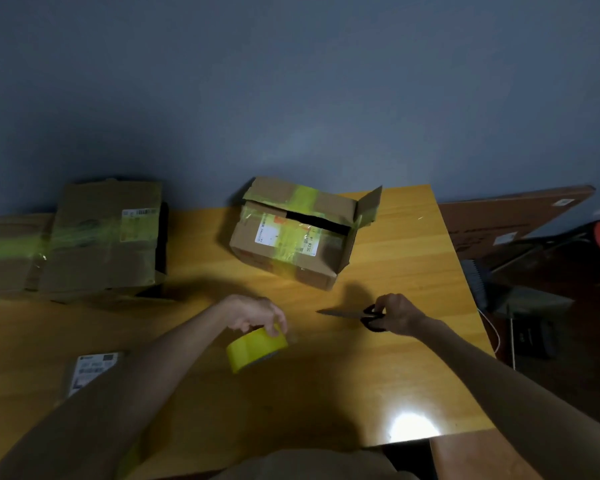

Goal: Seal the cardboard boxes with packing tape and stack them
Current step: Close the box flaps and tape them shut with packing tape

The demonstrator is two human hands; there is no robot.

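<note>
A cardboard box point(291, 251) with old yellow tape stands at the back middle of the wooden table point(326, 382); a dark gap shows between its top flaps and one end flap sticks up. My left hand point(257, 311) grips a yellow roll of packing tape point(253, 349) from above, in front of the box. My right hand point(397, 315) holds the black handles of a pair of scissors point(354, 315), blades pointing left, near the table top. Two taped boxes point(97, 237) stand together at the far left.
A flat grey parcel with a white label point(92, 368) lies near my left forearm. The table's right edge runs close to my right arm; beyond it are a large flat carton point(506, 220), a red object and dark clutter on the floor. A grey wall stands behind.
</note>
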